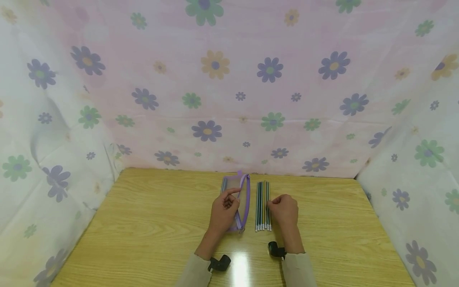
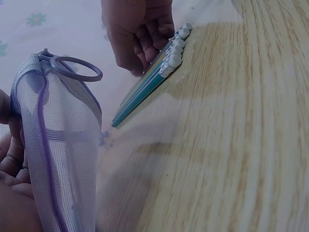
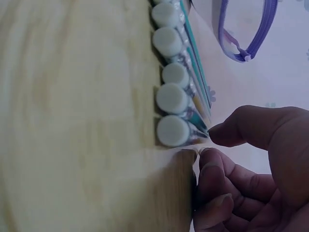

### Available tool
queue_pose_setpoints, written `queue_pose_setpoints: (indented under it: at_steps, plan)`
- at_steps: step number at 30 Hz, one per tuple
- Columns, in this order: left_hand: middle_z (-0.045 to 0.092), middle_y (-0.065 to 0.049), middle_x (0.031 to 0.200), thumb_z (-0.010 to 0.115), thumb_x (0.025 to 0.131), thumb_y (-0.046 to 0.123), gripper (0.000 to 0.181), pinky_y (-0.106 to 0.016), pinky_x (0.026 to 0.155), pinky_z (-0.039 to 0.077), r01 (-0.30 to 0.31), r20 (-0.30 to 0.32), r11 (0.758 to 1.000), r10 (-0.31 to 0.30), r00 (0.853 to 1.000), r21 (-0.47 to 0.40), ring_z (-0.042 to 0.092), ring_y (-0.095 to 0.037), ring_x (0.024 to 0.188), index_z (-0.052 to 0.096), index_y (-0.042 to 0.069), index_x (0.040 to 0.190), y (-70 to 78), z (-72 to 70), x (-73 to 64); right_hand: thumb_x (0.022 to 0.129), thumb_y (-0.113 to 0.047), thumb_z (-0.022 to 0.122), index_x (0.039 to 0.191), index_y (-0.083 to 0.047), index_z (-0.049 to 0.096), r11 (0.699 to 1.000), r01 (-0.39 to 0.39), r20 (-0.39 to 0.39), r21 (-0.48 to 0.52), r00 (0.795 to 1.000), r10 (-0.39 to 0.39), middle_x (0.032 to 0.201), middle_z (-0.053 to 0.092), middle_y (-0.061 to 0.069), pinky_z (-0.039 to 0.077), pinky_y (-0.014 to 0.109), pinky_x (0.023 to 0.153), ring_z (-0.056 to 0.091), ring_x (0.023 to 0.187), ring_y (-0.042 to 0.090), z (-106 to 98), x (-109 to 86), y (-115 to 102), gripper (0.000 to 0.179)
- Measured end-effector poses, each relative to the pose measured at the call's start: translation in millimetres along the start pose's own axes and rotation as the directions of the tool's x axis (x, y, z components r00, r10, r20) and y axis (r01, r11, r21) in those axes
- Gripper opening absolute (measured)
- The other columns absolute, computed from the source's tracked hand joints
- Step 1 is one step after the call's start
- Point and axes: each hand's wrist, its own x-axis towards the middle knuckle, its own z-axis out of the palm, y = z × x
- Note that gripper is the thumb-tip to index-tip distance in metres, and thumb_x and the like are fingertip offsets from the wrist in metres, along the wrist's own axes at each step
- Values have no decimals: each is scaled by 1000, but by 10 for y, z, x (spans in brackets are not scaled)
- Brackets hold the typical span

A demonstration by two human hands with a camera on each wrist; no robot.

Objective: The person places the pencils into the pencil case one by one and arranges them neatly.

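Observation:
A translucent mesh pencil case (image 1: pixel 246 203) with a purple zipper lies on the table, its mouth spread apart. My left hand (image 1: pixel 222 213) holds the case's left side, the index finger reaching to the opening. In the left wrist view, the mesh and a zipper ring (image 2: pixel 77 70) partly cover that hand. Right of the case, several striped pencils (image 1: pixel 261 205) lie side by side, their white erasers (image 3: pixel 172 98) towards me. At the row's right edge, the thumb and index finger of my right hand (image 1: pixel 285 209) pinch the outermost pencil (image 3: pixel 174 130).
Some pencils (image 1: pixel 224 185) show through the mesh at the case's left side. The wood-grain table (image 1: pixel 154 223) extends to both sides. A flowered cloth (image 1: pixel 244 79) stands as a wall behind and at the sides. Each wrist wears a black camera (image 1: pixel 220 263).

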Motion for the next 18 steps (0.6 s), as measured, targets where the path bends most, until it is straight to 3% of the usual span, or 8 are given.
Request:
queue_pose_setpoints:
  at_steps: [5, 11, 18]
  plan:
    - [63, -5, 79, 64, 102, 0, 34, -21, 59, 42, 3, -2, 1000, -3, 1000, 0, 49, -8, 63, 72, 16, 131, 10, -4, 4, 87, -23, 80, 70, -5, 76, 999, -26, 17, -42, 999, 27, 69, 72, 7, 53, 39, 53, 65, 59, 21, 0, -11, -25, 25]
    - [63, -6, 80, 64, 102, 1, 34, -22, 59, 43, 5, -1, 1000, -5, 1000, 2, 49, -8, 63, 72, 16, 132, 22, -11, 2, 86, -24, 76, 53, -11, 65, 995, -63, 24, -71, 998, 65, 52, 59, 0, 37, 29, 41, 53, 46, 16, 32, -42, -67, 37]
    - [63, -6, 80, 64, 102, 1, 34, -22, 60, 43, 19, -2, 1000, -19, 1000, -5, 50, -9, 63, 72, 18, 131, 14, -23, 4, 86, -24, 77, 52, -11, 59, 995, -74, 23, -69, 997, 76, 49, 52, -2, 33, 28, 39, 49, 45, 14, 20, -72, -109, 41]
